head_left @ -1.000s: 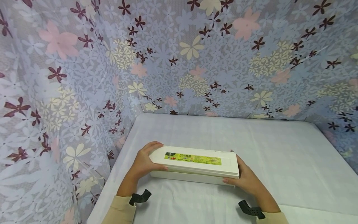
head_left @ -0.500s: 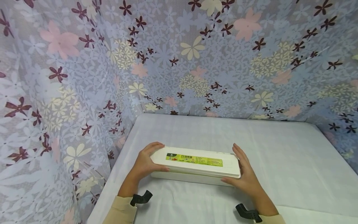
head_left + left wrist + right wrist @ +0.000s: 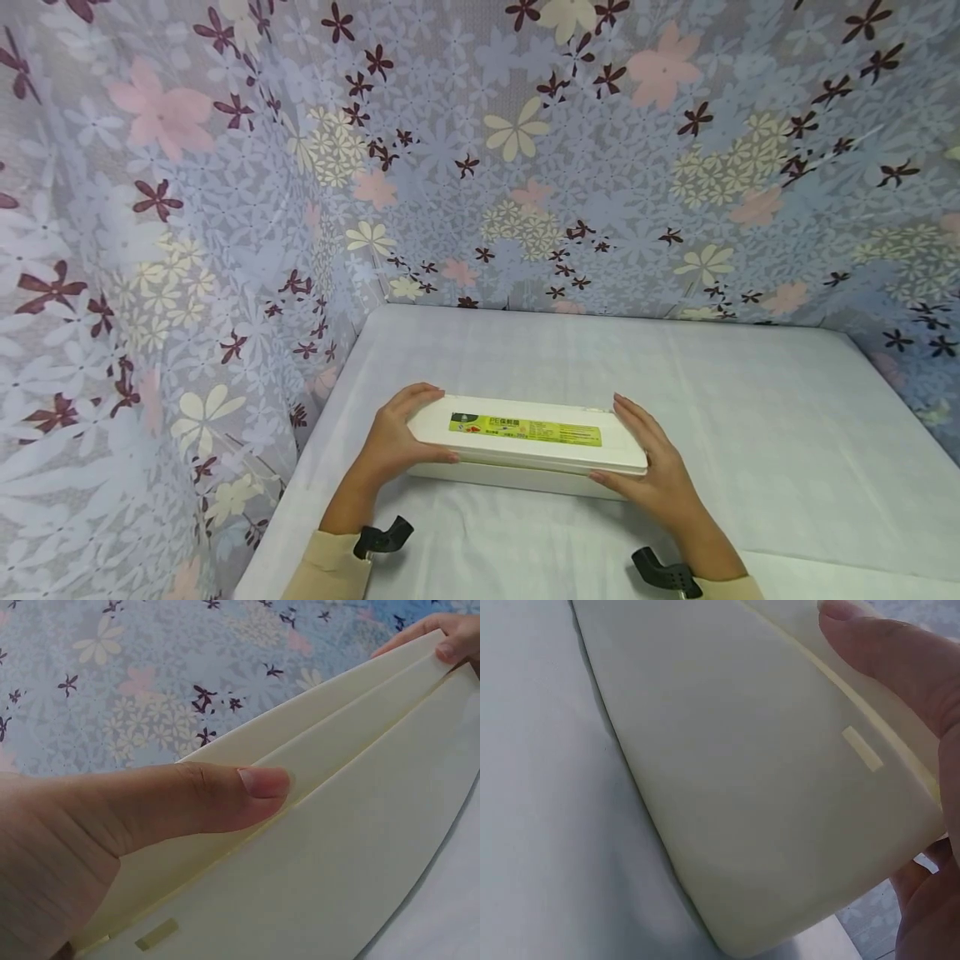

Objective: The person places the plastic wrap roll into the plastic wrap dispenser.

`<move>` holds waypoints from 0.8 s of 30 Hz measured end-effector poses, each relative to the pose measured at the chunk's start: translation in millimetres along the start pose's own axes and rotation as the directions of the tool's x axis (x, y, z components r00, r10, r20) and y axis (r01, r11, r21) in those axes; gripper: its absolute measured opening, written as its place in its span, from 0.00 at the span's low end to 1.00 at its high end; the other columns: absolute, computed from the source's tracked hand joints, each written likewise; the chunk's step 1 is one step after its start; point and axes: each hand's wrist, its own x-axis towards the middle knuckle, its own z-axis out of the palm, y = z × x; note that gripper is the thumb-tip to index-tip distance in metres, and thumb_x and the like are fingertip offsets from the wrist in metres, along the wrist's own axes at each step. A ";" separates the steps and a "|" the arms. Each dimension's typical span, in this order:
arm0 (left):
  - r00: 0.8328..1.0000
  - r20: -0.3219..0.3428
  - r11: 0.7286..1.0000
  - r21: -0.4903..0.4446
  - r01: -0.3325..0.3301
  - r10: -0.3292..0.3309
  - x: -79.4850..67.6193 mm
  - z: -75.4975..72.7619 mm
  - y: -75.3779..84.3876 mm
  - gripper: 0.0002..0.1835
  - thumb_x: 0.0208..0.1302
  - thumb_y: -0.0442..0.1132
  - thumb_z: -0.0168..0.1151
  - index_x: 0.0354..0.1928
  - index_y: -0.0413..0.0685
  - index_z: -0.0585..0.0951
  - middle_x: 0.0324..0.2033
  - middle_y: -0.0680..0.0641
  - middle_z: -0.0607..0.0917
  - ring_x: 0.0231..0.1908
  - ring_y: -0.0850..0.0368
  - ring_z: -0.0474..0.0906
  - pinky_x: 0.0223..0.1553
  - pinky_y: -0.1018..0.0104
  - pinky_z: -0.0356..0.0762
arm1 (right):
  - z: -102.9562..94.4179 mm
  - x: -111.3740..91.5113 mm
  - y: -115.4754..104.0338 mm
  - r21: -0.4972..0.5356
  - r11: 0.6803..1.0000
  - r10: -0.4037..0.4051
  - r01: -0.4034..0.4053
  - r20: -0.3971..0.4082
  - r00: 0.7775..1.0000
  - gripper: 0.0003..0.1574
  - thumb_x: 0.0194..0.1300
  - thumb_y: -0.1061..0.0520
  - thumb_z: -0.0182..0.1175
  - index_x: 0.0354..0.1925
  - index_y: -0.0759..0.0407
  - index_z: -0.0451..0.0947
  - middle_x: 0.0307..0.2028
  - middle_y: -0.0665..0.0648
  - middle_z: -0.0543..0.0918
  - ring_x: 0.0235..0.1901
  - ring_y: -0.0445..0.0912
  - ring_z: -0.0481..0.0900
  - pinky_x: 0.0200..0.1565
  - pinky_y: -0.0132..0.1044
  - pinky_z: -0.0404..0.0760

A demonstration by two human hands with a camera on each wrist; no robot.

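Note:
A long white cling film box (image 3: 510, 477) with a yellow-green label (image 3: 525, 429) lies on the table, its lid (image 3: 621, 448) on top. At its left end my left hand (image 3: 390, 437) grips the lid, thumb along the front side and fingers at the far edge. My right hand (image 3: 660, 475) holds the right end the same way, its thumb on the front. In the left wrist view the left thumb (image 3: 217, 799) presses the lid just above a narrow seam. From the right wrist the right thumb (image 3: 892, 656) also shows above that seam. The inside of the box is hidden.
A white cloth (image 3: 750, 417) covers the table, with a fold near the front right. Floral curtains (image 3: 525, 167) hang behind the table and along its left side. A black wrist mount (image 3: 382, 537) sits at each sleeve.
The right hand's fingers have come forward over the far right edge of the lid, and its thumb has slid slightly left. The left hand keeps its grip. The box shifts very slightly in view.

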 end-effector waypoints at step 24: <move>1.000 0.001 0.997 0.069 -0.030 0.030 -7.5 5.5 -1.4 0.54 0.29 0.52 0.95 0.67 0.50 0.83 0.65 0.54 0.76 0.67 0.50 0.71 0.68 0.43 0.66 | -1.0 -5.5 0.3 0.023 0.991 0.134 -0.134 0.014 0.991 0.70 0.39 0.64 0.89 0.78 0.53 0.67 0.75 0.58 0.65 0.74 0.63 0.61 0.66 0.22 0.55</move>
